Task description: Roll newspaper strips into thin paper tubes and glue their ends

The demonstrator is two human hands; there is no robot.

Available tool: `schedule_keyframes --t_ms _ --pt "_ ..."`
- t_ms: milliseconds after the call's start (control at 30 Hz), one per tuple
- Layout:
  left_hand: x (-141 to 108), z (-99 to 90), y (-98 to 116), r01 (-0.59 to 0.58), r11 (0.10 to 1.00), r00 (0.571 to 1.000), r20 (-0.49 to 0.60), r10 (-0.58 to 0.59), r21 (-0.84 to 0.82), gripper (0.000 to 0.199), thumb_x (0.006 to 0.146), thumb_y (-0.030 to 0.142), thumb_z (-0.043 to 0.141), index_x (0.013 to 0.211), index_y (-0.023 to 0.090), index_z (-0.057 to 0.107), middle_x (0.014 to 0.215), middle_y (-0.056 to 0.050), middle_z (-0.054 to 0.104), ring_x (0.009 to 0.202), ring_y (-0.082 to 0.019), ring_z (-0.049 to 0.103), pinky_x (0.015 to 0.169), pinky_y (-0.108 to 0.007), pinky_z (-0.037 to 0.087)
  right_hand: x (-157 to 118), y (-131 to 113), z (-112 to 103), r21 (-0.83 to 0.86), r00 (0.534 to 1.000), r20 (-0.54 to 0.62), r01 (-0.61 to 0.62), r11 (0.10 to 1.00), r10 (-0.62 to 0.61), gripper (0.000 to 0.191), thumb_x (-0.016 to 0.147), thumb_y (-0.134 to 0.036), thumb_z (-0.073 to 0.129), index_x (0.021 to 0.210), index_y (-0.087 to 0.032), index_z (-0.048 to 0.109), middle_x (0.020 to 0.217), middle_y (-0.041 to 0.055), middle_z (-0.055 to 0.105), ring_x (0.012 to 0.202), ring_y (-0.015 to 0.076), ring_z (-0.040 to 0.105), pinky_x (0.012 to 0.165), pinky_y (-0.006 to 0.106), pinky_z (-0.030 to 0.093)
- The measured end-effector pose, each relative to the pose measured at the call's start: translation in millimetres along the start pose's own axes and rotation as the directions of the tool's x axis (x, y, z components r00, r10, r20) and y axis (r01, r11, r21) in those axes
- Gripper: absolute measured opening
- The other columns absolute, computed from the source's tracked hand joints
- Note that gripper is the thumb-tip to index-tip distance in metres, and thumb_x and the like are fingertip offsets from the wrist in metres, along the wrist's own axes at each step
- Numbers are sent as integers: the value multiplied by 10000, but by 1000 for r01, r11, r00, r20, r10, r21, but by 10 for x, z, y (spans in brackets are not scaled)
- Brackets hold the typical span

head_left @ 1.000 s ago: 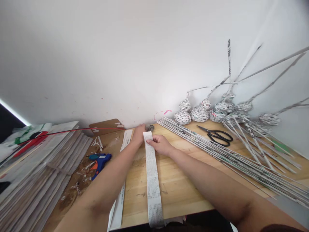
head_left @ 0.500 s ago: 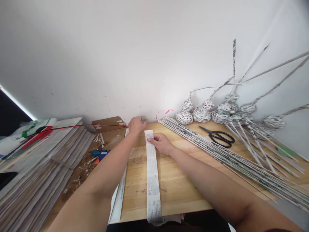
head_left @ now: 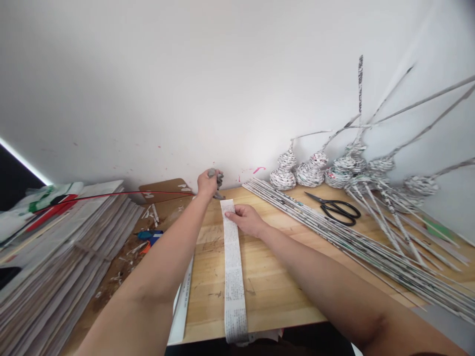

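Observation:
My left hand (head_left: pixel 208 185) is raised near the wall at the back of the board, its fingers closed round a grey crumpled lump (head_left: pixel 219 179); its kind is unclear. Just below and to the right, a long newspaper strip (head_left: pixel 233 262) runs down the wooden board (head_left: pixel 274 277) and hangs over the near edge. The far end of that strip is pinched by my right hand (head_left: pixel 245 219), thumb on top and fingers curled at the right side.
Rolled newspaper sticks (head_left: pixel 315 227) and black scissors (head_left: pixel 339 211) lie on the right, before woven paper gourd shapes (head_left: pixel 284 175) with long stems. A newspaper stack (head_left: pixel 74 247) stands left. White strips (head_left: pixel 180 311) lie along the board's left edge, near a blue-and-orange tool (head_left: pixel 150 237).
My left hand has lifted slightly and turned, so more of the grey lump shows. My right hand keeps its hold on the strip, almost unmoved.

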State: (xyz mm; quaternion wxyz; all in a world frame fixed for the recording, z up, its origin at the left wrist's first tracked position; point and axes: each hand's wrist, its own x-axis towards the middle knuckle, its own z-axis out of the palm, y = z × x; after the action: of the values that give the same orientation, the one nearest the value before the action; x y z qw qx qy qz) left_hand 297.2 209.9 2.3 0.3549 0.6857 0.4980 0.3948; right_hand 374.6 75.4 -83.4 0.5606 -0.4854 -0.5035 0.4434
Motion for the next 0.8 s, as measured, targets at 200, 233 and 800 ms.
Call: schedule_keyframes --t_ms 200,233,800 --pt "68 28 21 77 990 996 -35 -82 -116 575 811 657 318 732 150 579 519 -44 567 442 -137 525 429 -241 409 -8 -2 0 -11 1000 5 9 1000 -9 308 744 -462 614 776 -158 646 645 -7 596 588 130 516 516 230 377" --pt "66 33 19 97 987 995 -23 -100 -130 613 804 691 279 702 158 563 499 -45 549 430 -141 516 421 -248 403 -9 -2 -1 -14 1000 5 12 1000 -12 308 745 -463 614 774 -157 646 643 -7 594 587 130 514 517 230 377" --pt "-180 44 -418 1 997 984 178 13 -79 248 672 388 619 668 140 614 552 -7 565 576 -153 526 561 -258 403 -30 -46 -24 -157 999 19 47 987 -45 298 785 -440 574 728 -150 610 643 -12 558 567 111 474 515 216 349"
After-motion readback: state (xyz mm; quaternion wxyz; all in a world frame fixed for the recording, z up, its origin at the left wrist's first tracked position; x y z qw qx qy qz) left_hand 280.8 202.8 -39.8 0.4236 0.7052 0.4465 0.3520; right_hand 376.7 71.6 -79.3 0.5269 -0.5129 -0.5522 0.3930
